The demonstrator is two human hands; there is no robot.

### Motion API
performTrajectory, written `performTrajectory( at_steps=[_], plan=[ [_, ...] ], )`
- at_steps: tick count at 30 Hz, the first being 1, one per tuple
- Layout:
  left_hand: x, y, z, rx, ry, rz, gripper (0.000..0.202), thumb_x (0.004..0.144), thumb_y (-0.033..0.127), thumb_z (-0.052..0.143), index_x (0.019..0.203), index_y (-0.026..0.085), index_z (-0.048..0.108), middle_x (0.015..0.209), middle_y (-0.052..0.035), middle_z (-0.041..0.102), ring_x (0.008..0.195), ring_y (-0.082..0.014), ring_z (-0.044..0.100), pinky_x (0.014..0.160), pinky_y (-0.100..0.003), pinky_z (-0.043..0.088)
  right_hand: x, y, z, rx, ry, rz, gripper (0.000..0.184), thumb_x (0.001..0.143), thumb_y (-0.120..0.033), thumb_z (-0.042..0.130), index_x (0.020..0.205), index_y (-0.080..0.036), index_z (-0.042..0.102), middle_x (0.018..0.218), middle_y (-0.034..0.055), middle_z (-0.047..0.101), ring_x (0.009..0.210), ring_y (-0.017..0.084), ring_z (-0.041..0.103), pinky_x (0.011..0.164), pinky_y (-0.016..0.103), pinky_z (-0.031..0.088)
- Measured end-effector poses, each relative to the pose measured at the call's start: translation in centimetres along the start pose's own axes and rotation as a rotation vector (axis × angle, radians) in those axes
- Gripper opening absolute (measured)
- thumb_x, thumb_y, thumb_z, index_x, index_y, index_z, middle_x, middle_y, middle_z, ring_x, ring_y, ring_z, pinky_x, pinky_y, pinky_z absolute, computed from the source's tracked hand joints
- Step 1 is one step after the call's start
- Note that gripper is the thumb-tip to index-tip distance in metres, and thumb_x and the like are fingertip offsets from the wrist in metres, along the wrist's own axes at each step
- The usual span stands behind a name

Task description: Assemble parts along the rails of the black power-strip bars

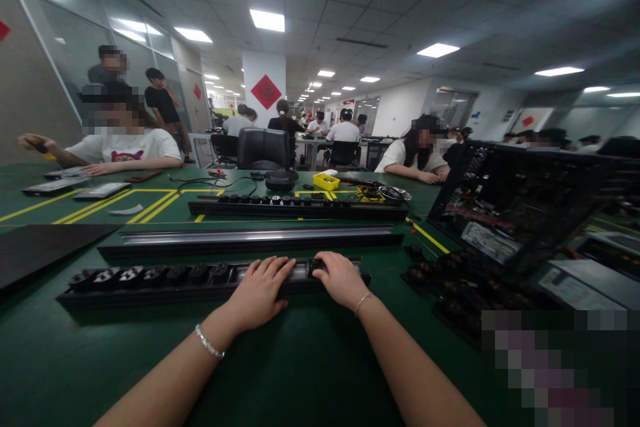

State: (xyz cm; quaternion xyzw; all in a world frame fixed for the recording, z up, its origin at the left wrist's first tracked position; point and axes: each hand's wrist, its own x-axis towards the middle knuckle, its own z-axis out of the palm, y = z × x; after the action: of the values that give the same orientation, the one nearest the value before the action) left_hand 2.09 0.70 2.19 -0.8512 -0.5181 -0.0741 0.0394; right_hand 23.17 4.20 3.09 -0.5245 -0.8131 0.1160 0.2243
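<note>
A long black rail [150, 278] with a row of black socket modules lies across the green table in front of me. My left hand [261, 291] rests on its middle, fingers stretched forward and apart over the bare channel. My right hand [340, 277] sits just to the right, fingers curled down over a black module [317, 265] seated in the rail. Both wrists wear thin bracelets.
Two more long rails [250, 238] [300, 207] lie parallel further back. An open black computer case [520, 200] stands at right, with loose black modules [450, 280] in front of it. A yellow box [326, 181] and metal bowl [393, 195] sit beyond. Other people sit at the table's far side.
</note>
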Motion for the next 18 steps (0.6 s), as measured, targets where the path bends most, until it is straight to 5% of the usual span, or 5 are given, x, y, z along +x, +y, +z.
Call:
performTrajectory(
  at_steps=[18],
  plan=[
    [0.05,-0.01,0.12,0.010,0.007,0.000,0.074,0.071,0.036,0.054,0.136,0.030,0.021,0.140,-0.0049,0.035,0.127,-0.0260,0.029,0.104,-0.047,0.019,0.20,0.46,-0.76,0.000,-0.035,-0.013,0.024,0.078,-0.025,0.054,0.101,-0.019,0.056,0.104,0.0050,0.060,0.099,0.019,0.051,0.089,0.032,0.033]
  ],
)
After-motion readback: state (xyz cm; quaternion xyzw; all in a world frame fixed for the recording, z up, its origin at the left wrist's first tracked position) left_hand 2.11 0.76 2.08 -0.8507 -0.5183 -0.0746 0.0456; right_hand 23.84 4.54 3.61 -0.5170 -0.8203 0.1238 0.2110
